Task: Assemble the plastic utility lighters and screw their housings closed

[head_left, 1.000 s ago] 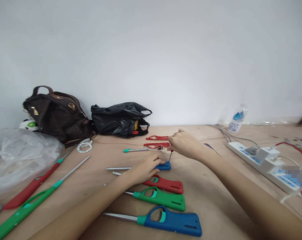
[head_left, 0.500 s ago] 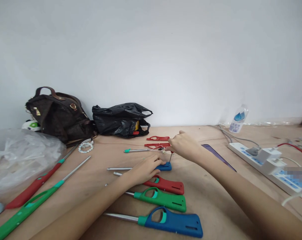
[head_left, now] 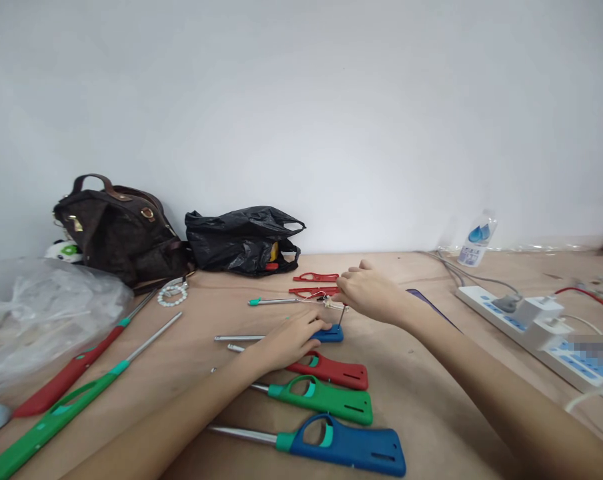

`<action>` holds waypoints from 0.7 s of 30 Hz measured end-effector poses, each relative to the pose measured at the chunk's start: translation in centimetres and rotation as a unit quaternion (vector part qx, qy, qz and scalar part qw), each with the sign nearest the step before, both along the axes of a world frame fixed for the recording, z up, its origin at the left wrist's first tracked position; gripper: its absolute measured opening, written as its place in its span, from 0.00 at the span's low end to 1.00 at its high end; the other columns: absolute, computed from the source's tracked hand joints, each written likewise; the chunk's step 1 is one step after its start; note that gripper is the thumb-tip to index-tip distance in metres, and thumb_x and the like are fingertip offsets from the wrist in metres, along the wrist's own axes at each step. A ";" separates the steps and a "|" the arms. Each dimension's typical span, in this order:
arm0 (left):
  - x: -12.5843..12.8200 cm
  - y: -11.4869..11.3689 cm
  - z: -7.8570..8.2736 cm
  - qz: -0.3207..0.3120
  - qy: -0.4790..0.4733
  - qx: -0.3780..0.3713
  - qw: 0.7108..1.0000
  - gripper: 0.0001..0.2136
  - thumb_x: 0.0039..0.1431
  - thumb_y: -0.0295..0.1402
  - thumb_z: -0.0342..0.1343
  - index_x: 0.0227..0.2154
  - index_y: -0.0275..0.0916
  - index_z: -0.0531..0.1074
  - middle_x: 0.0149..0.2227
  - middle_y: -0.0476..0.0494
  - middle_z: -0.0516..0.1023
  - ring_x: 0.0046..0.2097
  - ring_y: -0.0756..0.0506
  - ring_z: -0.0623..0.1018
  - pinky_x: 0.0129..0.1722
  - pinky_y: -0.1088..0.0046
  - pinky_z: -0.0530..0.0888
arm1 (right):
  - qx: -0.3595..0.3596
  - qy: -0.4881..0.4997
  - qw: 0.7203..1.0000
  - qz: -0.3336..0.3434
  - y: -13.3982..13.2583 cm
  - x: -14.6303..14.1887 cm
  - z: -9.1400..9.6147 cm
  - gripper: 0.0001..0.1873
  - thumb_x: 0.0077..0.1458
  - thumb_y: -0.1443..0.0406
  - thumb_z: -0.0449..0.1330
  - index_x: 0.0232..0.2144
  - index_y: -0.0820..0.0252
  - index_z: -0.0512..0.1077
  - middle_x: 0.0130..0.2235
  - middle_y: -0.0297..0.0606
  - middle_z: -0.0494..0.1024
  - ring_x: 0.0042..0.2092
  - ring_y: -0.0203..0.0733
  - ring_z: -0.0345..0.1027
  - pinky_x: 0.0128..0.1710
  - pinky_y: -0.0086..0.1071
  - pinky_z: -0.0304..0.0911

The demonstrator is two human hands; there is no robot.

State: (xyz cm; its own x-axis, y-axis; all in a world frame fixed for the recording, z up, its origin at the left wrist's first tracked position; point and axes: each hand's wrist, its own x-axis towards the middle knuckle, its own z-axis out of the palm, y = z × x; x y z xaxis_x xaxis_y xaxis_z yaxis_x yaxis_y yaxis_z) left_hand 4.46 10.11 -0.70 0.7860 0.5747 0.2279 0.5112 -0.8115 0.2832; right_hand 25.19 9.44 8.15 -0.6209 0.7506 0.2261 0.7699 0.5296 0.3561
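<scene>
My right hand point(head_left: 368, 291) is closed round a screwdriver point(head_left: 342, 316), its handle hidden in the fingers. The thin shaft points down to the handle end of a blue long-necked lighter point(head_left: 335, 333). Across that same lighter lies my left hand point(head_left: 294, 337), its fingers holding it down against the table. Nearer to me rest a red lighter point(head_left: 344, 371), a green lighter point(head_left: 338, 401) and a larger-looking blue lighter point(head_left: 354, 445). Beyond my hands are two red casing halves point(head_left: 315, 277) and a metal tube with a teal end point(head_left: 274, 302), with thin wires beside it.
At left lie a red lighter point(head_left: 68, 377), a green lighter point(head_left: 56, 427), a clear plastic bag point(head_left: 56, 313) and a beaded bracelet point(head_left: 172, 293). A dark backpack point(head_left: 116, 233) and black bag point(head_left: 236, 240) stand behind. Rightward are a phone point(head_left: 431, 308), power strip point(head_left: 486, 303) and bottle point(head_left: 478, 239).
My right hand and forearm have shifted very slightly to the right, covering more of the phone. The screwdriver stays at the blue lighter, and my left hand holds its place.
</scene>
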 end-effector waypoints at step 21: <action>0.0 -0.1 0.1 -0.001 0.007 0.017 1.000 0.16 0.56 0.22 0.57 0.47 0.40 0.69 0.47 0.42 0.71 0.50 0.40 0.71 0.50 0.63 0.69 | -0.043 -0.002 0.997 -0.059 0.0 -0.4 0.3 0.15 0.63 0.62 0.52 0.28 0.65 0.70 0.30 0.49 0.79 0.33 0.47 0.74 0.42 0.38 0.54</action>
